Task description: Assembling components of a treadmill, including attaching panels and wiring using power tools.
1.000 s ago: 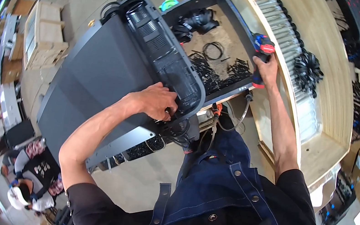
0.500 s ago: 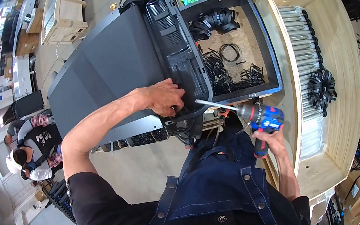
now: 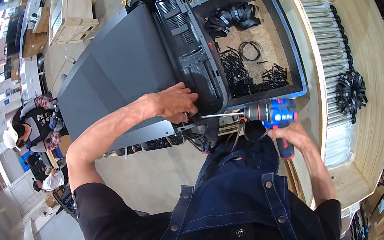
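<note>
A blue and black cordless drill (image 3: 274,113) is gripped by my right hand (image 3: 293,134), its long metal bit (image 3: 222,115) reaching left. The bit's tip ends beside the fingers of my left hand (image 3: 177,104). That hand is closed, with fingertips curled down at the near corner of a treadmill (image 3: 132,53) that has a dark belt. Whatever it pinches is hidden. Along the treadmill's right end lies an open motor bay (image 3: 195,64) in black plastic. Dark cables (image 3: 194,135) hang below the corner.
A black-rimmed tray (image 3: 301,76) right of the treadmill holds loose screws (image 3: 236,69), black rings (image 3: 235,20) and a thin coil (image 3: 249,51). Beyond stands a wooden crate (image 3: 363,159) with metal tubes (image 3: 324,35). Other people (image 3: 28,131) are at the far left.
The drill has moved left and tilted, bringing its bit tip from apart to right beside my left hand's fingers. My left hand stays at the treadmill corner. The view shifted slightly.
</note>
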Tool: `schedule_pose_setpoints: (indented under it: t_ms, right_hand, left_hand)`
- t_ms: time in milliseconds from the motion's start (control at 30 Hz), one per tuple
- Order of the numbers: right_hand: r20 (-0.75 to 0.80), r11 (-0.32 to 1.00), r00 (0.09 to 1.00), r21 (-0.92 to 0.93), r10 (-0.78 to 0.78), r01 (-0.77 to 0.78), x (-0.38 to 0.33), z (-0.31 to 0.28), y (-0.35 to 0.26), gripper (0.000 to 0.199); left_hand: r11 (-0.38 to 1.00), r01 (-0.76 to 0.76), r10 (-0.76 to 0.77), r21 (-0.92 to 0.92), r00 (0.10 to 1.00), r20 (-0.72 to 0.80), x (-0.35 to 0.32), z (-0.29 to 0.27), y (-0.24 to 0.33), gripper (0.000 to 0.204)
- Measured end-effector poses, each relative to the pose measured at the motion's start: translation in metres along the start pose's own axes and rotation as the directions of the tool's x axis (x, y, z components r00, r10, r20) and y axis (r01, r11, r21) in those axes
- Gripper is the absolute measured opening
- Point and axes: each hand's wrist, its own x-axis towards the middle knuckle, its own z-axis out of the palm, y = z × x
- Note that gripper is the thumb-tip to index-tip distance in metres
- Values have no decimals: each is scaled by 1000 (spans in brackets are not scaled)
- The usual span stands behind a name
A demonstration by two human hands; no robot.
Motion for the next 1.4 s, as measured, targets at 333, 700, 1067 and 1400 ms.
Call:
schedule_pose_setpoints:
  t_ms: [333, 700, 1067, 1400]
  right_hand:
    - [9, 965, 978, -160, -210, 208, 10, -2, -11, 36]
    - [60, 992, 995, -98, -78, 83, 17, 1, -35, 26]
    - [174, 995, 983, -78, -54, 69, 23, 4, -46, 30]
    - [284, 959, 941, -163, -181, 234, 49, -23, -49, 49]
  left_hand:
    - [1000, 12, -12, -27, 1000, 15, -3, -8, 0, 25]
    - [997, -69, 62, -41, 986, -152, -10, -1, -1, 40]
    - [757, 120, -608, -642, 489, -626, -90, 1, 22, 45]
    - [479, 456, -677, -750, -353, -646, -51, 169, 44, 46]
